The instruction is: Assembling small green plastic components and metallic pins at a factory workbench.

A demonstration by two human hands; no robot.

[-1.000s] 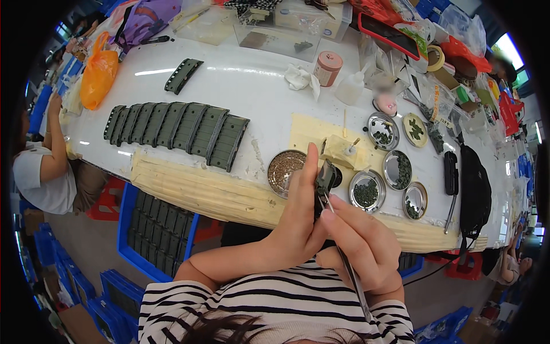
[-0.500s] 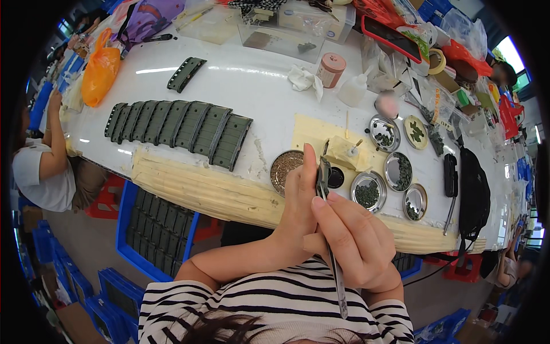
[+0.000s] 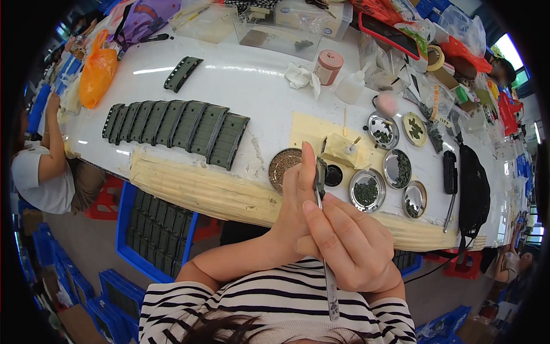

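Note:
In front of my chest my left hand [image 3: 291, 198] grips a small dark green curved piece [image 3: 322, 182], seen almost edge-on. Its index finger points up along the piece, and a tan finger wrap shows lower on the hand. My right hand [image 3: 358, 249] closes around metal tweezers [image 3: 331, 289], whose handle end hangs down toward my striped shirt. The tweezers' tips reach the green piece; whether they pinch anything small there cannot be made out. Just beyond my hands is a round dish of brown grains [image 3: 279, 170], with a small black cup [image 3: 333, 175] to its right.
Steel dishes of green bits [image 3: 368, 200] stand to the right, around a yellowish block [image 3: 345, 150] holding a stick. A row of joined dark green panels [image 3: 172, 127] lies left. Clear boxes, a pink canister [image 3: 328, 67] and a red-cased phone [image 3: 388, 35] stand behind. A blue crate [image 3: 123, 232] sits below the table edge.
The tweezers' handle end has swung left and their shaft stands more upright. My right hand has shifted slightly left, and the green piece has turned a little. The whole view has moved slightly.

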